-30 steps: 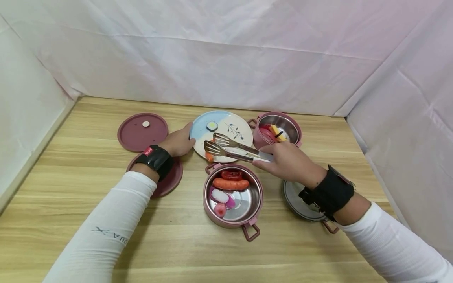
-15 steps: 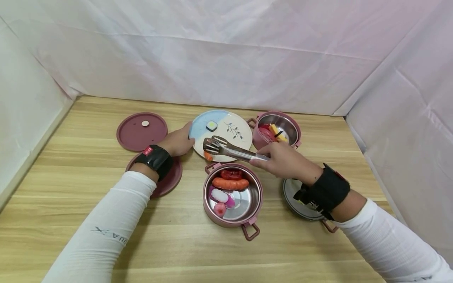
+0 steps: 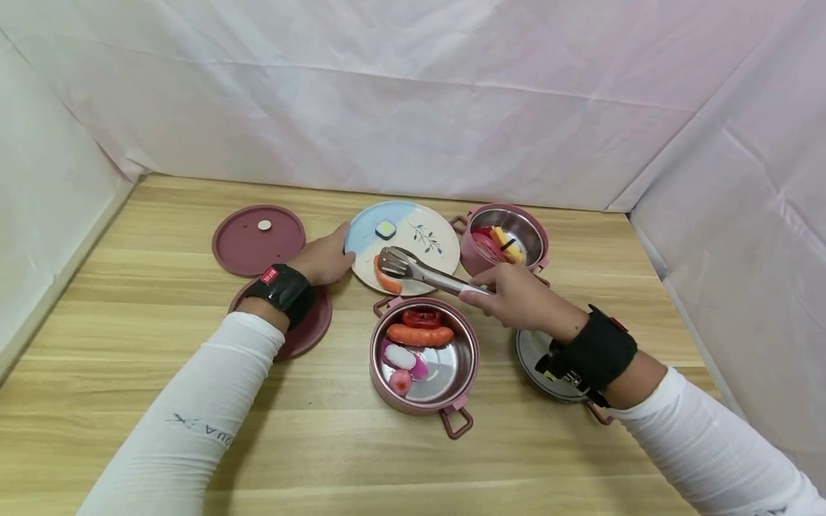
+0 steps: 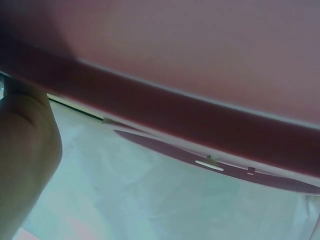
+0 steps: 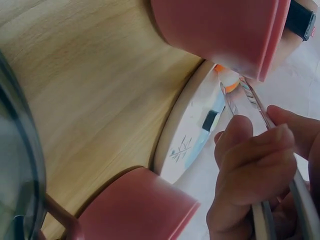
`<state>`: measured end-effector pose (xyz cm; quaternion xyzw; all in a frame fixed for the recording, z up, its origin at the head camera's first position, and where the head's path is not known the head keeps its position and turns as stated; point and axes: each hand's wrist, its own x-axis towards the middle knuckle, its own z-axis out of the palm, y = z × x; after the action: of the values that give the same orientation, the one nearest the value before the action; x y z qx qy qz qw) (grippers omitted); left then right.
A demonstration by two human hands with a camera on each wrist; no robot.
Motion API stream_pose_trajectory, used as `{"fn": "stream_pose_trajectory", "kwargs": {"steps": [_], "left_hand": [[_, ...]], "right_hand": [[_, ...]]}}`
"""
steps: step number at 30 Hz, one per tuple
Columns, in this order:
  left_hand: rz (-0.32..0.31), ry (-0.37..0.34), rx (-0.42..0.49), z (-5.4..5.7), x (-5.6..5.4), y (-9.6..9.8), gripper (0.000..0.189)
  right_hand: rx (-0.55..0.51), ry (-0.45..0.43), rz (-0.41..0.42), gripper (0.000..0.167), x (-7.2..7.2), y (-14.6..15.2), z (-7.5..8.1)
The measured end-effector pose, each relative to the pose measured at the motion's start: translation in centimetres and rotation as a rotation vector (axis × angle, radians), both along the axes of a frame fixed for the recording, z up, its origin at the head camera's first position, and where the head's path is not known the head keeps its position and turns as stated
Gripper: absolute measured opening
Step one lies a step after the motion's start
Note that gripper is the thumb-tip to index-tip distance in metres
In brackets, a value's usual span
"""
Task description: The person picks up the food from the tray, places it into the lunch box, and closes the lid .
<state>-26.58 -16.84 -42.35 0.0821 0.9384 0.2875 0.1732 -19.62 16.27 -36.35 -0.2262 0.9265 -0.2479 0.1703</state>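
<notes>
My right hand grips metal serving tongs with slotted brown tips. Those tips are over the plate, overlapping a curved orange food piece; the right wrist view shows white on the orange piece too, between the tongs' tips. My left hand holds the plate's left rim, thumb at the near side, other fingers partly hidden. A small sushi roll with a yellow-green middle lies on the plate's blue part. Just in front stands a pink pot containing a sausage and several other food pieces.
A second pink pot with yellow and red pieces stands right of the plate. Two dark red lids lie at the left, one partly under my left wrist. A glass lid lies beneath my right forearm. White cloth encloses the table.
The tongs' tips have closed together and turned over the orange piece, which has shifted and lies more upright in view. My left hand stays at the plate's rim.
</notes>
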Motion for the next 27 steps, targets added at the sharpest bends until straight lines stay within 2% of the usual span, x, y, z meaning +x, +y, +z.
{"fn": "stream_pose_trajectory", "kwargs": {"steps": [8, 12, 15, 20, 27], "left_hand": [[0.000, -0.005, -0.004, -0.1, -0.1, -0.1, 0.073], [0.002, -0.007, -0.005, 0.0, 0.0, -0.1, 0.073], [0.002, -0.012, -0.009, -0.1, 0.0, -0.1, 0.073], [0.004, -0.019, -0.002, -0.3, -0.2, -0.2, 0.073], [0.002, -0.029, -0.006, -0.3, -0.1, -0.2, 0.073]], "right_hand": [[-0.010, 0.065, -0.029, 0.024, 0.2, 0.6, -0.2], [-0.031, 0.108, -0.050, 0.019, 0.9, 1.4, 0.1], [-0.041, 0.135, -0.067, 0.019, 2.0, 2.1, 0.5], [-0.067, 0.167, -0.101, 0.029, 4.6, 3.2, 1.3], [-0.076, 0.114, -0.098, 0.033, 8.0, 4.6, 2.6]]}}
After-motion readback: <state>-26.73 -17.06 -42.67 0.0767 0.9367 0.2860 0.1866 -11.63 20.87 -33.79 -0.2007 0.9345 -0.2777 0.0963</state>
